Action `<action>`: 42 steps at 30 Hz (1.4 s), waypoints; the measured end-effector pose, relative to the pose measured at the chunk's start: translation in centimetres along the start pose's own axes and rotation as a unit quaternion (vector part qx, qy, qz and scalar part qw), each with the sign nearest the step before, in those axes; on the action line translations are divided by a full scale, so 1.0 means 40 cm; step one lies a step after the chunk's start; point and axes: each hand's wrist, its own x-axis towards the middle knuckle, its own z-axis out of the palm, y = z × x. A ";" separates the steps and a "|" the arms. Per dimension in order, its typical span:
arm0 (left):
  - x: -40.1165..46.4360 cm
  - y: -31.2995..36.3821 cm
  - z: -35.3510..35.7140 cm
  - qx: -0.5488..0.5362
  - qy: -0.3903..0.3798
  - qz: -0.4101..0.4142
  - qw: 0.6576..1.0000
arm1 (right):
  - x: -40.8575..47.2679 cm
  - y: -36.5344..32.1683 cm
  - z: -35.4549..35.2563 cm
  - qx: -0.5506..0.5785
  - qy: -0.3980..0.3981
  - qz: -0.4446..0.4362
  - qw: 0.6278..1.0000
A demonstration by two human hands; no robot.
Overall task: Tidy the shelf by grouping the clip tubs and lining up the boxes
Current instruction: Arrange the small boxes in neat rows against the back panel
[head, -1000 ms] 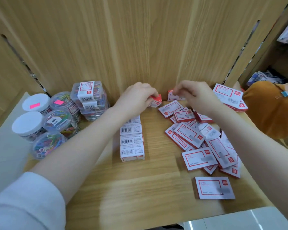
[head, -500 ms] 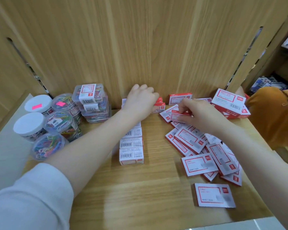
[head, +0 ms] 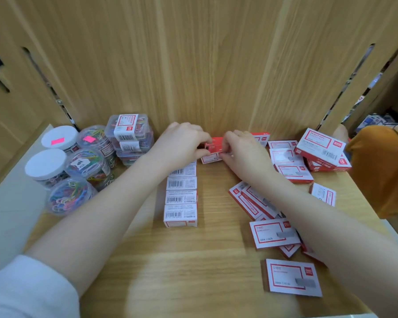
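Observation:
Both my hands meet at the back of the wooden shelf (head: 205, 260). My left hand (head: 182, 143) and my right hand (head: 241, 152) pinch a small red-and-white box (head: 214, 146) between them, above another small box (head: 210, 158) lying flat. A neat column of white boxes (head: 181, 198) with barcodes up runs toward me under my left wrist. Loose red-and-white boxes (head: 274, 232) lie scattered on the right. Round clip tubs (head: 87, 166) with coloured clips stand grouped at the left.
A stack of square clear clip cases (head: 130, 136) stands behind the round tubs. Two larger boxes (head: 322, 148) are piled at the back right. A person in an orange top (head: 381, 171) is at the right edge. The wooden back panel rises directly behind my hands.
My right hand has moved left from the scattered boxes to meet my left hand at the back. Both now hold a red box there.

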 end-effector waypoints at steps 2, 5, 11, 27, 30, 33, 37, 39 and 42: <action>0.005 0.006 0.004 0.034 -0.009 0.006 0.999 | -0.004 0.021 -0.005 0.012 0.001 0.028 1.000; 0.014 0.014 0.011 0.077 -0.017 0.010 0.997 | -0.008 0.044 0.000 0.055 0.021 0.076 0.995; 0.027 0.031 0.018 0.103 -0.019 0.011 0.994 | -0.021 0.060 0.004 0.083 -0.049 0.100 0.990; 0.031 0.023 0.040 0.078 -0.011 0.004 0.997 | -0.004 0.003 0.025 -0.131 -0.067 0.116 0.982; 0.024 0.016 0.042 0.084 -0.020 0.017 0.996 | -0.005 -0.007 0.034 -0.131 -0.075 0.114 0.982; 0.020 0.014 0.044 0.086 -0.015 0.023 0.996 | -0.004 -0.007 0.039 -0.125 -0.076 0.116 0.983; 0.021 0.018 0.043 0.088 -0.003 0.028 0.996 | -0.006 0.000 0.041 -0.128 -0.075 0.116 0.982; 0.023 0.022 0.043 0.084 -0.003 0.028 0.996 | -0.006 0.004 0.041 -0.126 -0.066 0.112 0.983; 0.026 0.026 0.038 0.091 -0.011 0.026 0.995 | -0.004 0.009 0.040 -0.113 -0.078 0.097 0.986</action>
